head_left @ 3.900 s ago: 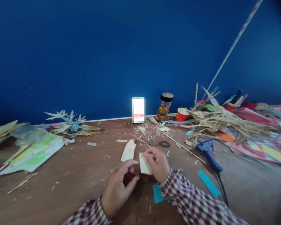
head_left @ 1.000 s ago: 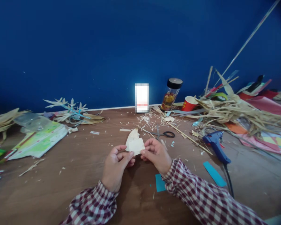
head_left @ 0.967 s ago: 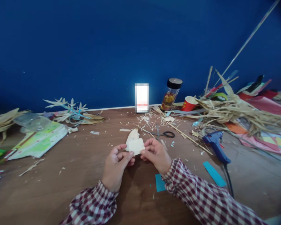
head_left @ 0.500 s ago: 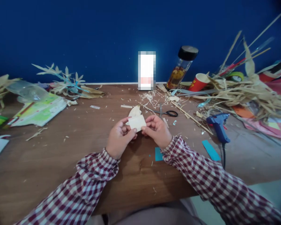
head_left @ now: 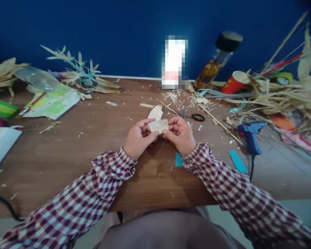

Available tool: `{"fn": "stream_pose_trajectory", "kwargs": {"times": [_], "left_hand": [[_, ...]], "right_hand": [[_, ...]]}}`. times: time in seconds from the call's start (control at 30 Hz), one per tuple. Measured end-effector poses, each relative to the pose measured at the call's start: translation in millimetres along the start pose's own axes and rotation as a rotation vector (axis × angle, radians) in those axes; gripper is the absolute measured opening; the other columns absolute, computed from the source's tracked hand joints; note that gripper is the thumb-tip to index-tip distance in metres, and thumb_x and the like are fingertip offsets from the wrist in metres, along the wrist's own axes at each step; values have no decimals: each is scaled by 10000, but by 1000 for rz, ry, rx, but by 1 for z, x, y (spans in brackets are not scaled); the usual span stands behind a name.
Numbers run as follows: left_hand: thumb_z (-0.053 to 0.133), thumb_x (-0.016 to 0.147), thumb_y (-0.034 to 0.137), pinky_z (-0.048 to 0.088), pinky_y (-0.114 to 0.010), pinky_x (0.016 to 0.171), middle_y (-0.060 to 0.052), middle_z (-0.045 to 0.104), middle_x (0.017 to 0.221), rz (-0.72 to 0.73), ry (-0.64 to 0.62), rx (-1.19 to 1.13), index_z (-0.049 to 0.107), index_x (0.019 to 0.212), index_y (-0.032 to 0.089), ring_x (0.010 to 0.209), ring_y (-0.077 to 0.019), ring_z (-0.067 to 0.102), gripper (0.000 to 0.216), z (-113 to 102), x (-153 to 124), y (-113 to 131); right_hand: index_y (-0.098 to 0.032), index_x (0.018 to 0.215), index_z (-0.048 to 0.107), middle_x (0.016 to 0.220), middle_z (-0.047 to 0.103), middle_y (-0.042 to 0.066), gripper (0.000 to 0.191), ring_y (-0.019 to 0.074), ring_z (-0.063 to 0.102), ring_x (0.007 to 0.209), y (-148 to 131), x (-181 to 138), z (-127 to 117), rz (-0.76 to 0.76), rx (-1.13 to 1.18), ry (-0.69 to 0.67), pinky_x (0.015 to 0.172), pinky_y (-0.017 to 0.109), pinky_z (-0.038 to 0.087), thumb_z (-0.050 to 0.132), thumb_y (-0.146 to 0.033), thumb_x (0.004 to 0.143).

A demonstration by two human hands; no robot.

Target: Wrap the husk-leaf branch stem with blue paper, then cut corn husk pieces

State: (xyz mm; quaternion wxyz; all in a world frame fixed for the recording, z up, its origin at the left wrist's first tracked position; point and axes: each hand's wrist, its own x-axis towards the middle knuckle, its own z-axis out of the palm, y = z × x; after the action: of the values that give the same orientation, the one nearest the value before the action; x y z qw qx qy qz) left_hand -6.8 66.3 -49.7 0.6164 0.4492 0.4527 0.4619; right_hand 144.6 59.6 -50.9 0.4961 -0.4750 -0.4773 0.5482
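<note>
Between my two hands, above the brown table (head_left: 93, 145), is a small pale rectangular piece of corn husk (head_left: 159, 126) with fine lines along it. My left hand (head_left: 140, 136) pinches its left end, thumb in front and fingers behind. Its right end is gripped the same way by my right hand (head_left: 181, 135). Just behind the piece lies a larger cream husk leaf (head_left: 156, 112), partly hidden by my fingers. Scissors (head_left: 194, 116) with black handles rest beyond my right hand. A blue paper square (head_left: 179, 159) sits partly under my right wrist.
On the right are a blue glue gun (head_left: 252, 136), a blue strip (head_left: 237, 161), a red paper cup (head_left: 234, 82) and a heap of dried husks (head_left: 280, 100). A black-lidded bottle (head_left: 214, 62) leans at the back. To the left lie a husk plant (head_left: 79, 71) and a painted sheet (head_left: 59, 103).
The view has shifted down and a little left, so the table things sit higher and further right. Both hands keep hold of the husk piece, which is now tilted and shows its lines more clearly.
</note>
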Motion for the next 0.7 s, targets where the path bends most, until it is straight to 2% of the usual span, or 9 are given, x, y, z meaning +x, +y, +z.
{"fn": "stream_pose_trajectory", "kwargs": {"times": [0.2,0.43,0.57,0.7], "left_hand": [[688,616,171,482,-214,524,-20,650,748,-11,6,-23,529,1055,155,571,-109,588,467,-1,0,2],[667,650,181,470,-196,537,-10,647,729,-56,8,-52,502,1081,158,542,-84,563,463,-4,2,5],[662,661,195,471,-200,552,-12,643,743,-67,6,-35,492,1087,165,569,-90,569,460,-4,1,6],[662,664,205,457,-192,529,-11,644,738,-81,-15,5,475,1088,169,560,-90,563,465,-3,0,6]], "right_hand": [[-218,851,425,675,614,-52,288,82,579,529,-4,0,2,37,13,-9,511,193,445,650,-261,677],[-209,865,415,627,584,-49,219,105,601,554,-5,0,1,108,35,-36,492,196,452,577,-289,741],[-214,925,417,705,587,-22,245,118,603,607,-9,-2,1,104,73,-79,516,214,459,555,-345,771],[-214,958,431,849,623,13,355,135,609,734,-9,-1,3,70,75,-110,638,243,475,664,-274,698]]}}
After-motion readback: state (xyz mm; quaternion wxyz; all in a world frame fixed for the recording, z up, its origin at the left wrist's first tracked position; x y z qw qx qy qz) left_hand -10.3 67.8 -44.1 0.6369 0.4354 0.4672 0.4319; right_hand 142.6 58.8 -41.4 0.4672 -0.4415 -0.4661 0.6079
